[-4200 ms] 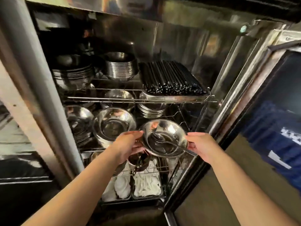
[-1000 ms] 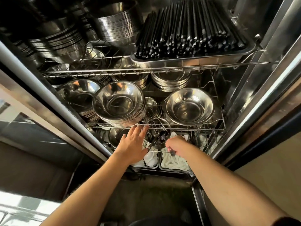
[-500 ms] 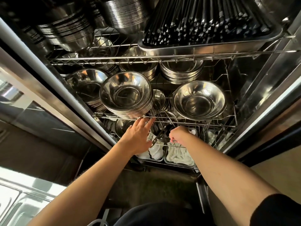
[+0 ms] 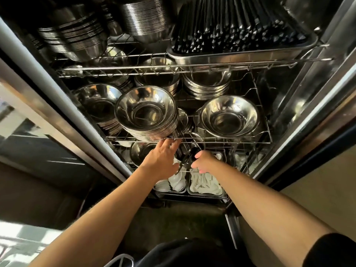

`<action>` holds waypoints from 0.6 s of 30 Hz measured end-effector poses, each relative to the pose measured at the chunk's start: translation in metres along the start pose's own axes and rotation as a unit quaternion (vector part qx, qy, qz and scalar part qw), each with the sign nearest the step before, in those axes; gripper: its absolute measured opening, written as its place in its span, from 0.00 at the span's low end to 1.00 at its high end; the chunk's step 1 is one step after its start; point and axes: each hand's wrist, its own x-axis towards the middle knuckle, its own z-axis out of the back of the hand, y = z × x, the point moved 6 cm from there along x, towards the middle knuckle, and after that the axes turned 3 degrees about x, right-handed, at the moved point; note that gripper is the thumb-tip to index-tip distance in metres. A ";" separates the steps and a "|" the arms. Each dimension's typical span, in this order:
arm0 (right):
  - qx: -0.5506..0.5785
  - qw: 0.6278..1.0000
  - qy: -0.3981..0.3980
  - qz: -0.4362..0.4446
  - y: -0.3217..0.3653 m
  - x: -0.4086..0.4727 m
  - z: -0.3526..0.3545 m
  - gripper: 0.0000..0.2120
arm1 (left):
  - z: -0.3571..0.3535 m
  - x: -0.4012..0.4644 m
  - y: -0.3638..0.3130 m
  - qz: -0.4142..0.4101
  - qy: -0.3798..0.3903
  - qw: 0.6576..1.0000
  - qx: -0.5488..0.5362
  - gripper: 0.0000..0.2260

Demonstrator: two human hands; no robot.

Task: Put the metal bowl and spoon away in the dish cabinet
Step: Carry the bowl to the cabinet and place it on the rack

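Main risk, as we judge it: the spoon (image 4: 185, 160) snags on the wire rack (image 4: 212, 142) w/ the bowls just above our hands, or on the thin front wire of the lower shelf (image 4: 190, 170), and slips from a loose pinch. It's dim and crowded down there, so we can't see where it'd land; prob. among the metal bits between the small bowl (image 4: 142, 153) on the left and the trays of white ware (image 4: 204, 185) near us. Also, our left fingers sit right under the tall bowl stack (image 4: 146, 114); a bump upward could rattle or shift it.

Hands: our right hand (image 4: 205, 160) is curled closed, fingertips pinching what looks like the dark spoon handle, low in the cabinet below the middle rack. Exact grip is partly hidden. Our left hand (image 4: 163, 157) is open, fingers spread and reaching fwd, tips touching or v. close to the front wire of the middle rack; it grips nothing we can see.

Metal bowl (image 4: 229, 116): already put away, we judge, sitting upright on the right of the middle rack, apart from both hands. Spoon is not yet released.
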 end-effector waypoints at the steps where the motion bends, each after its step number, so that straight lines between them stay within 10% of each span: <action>1: -0.010 1.000 -0.018 0.011 -0.001 -0.007 0.002 0.25 | 0.000 0.000 0.000 -0.009 -0.004 1.000 0.001 0.39; 18: -0.151 0.942 -0.257 0.152 0.027 -0.156 0.116 0.17 | 0.061 0.024 -0.017 -0.088 -0.049 0.994 0.038 0.24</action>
